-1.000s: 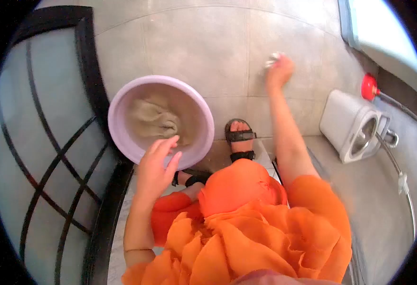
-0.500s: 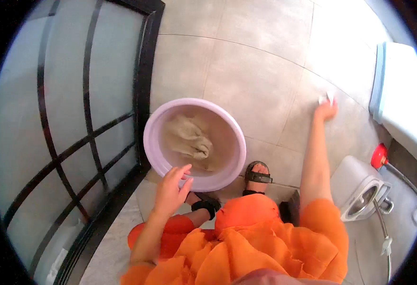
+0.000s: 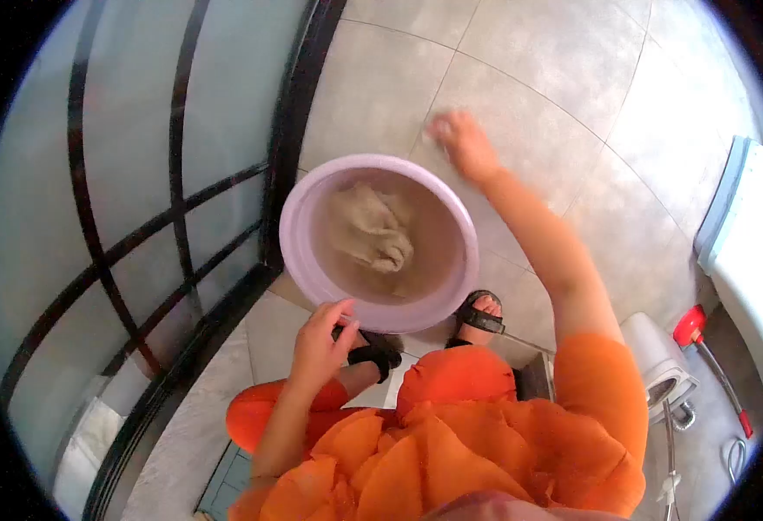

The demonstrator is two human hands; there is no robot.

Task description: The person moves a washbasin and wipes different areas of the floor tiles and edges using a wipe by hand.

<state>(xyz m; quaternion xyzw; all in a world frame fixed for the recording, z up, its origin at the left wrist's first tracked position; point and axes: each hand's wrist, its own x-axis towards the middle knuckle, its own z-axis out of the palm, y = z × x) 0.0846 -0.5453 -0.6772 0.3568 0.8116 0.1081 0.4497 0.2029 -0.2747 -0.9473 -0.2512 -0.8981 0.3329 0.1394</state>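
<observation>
A pale purple basin [image 3: 465, 269] on the floor holds murky brownish water. A wet beige cloth [image 3: 366, 227] lies bunched in the water, partly above the surface. Beside the near-left rim is my left hand [image 3: 319, 343], its fingers loosely bent and apart with nothing in them. Beyond the far-right rim, my right hand [image 3: 466, 146] is over the floor tiles, blurred by motion. Its fingers look curled in, with a small whitish thing at their tips that I cannot make out.
A black-framed frosted glass door [image 3: 290, 139] stands close on the basin's left. My sandalled feet [image 3: 484, 311] are just behind the basin. On the right are a white bin-like container [image 3: 650, 347], a red plunger [image 3: 690, 326] and a white appliance with a blue-grey edge [image 3: 750, 226].
My right hand has swung left from the far right, toward the basin's far side. My left hand stays near the rim. The view has shifted, and the cloth lies much as before.
</observation>
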